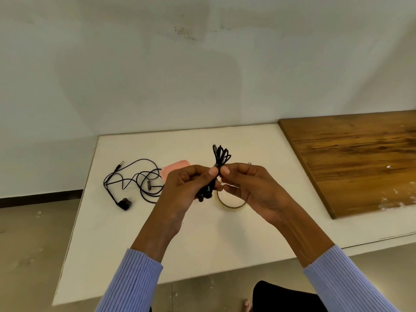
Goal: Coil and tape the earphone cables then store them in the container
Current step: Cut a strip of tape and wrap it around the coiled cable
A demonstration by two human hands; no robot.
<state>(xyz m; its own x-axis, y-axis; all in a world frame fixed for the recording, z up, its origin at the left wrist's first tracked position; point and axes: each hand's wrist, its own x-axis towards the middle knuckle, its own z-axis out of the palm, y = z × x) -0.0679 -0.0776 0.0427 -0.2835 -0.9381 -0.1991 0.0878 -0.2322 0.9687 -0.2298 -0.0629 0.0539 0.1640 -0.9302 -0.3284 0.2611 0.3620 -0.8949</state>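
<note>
Coiled earphone cable point(219, 161): a black bundle folded into loops, held upright above the white table point(126, 233); the looped ends fan out at the top, the earbud ends hang out below the fingers. It sits directly above the tape roll, off the table surface.
Left hand point(186, 188): fingers curled round the lower half of the bundle, thumb pressed against the cable at its waist.
Right hand point(249, 188): thumb and forefinger pinch the same waist of the bundle from the other side, the remaining fingers loosely bent beneath; the two thumbs nearly meet.
Tape roll point(231, 202): a thin clear ring with a brownish core, lying flat on the table just under the hands, partly hidden by the right hand.
Loose earphone point(135, 181): a second black cable, uncoiled and sprawled on the table well to the left of the tape roll, jack plug pointing to the far edge, earbuds at the near left end.
Pink container point(174, 170): a rounded pink piece lying on the table between the loose earphone and the tape roll, mostly covered by the left hand; whether it is open cannot be told.
Wooden board point(360, 158): a dark-grained panel resting on the table well to the right of the tape roll.
Sleeves point(132, 282): ribbed lilac knit on both forearms.
</note>
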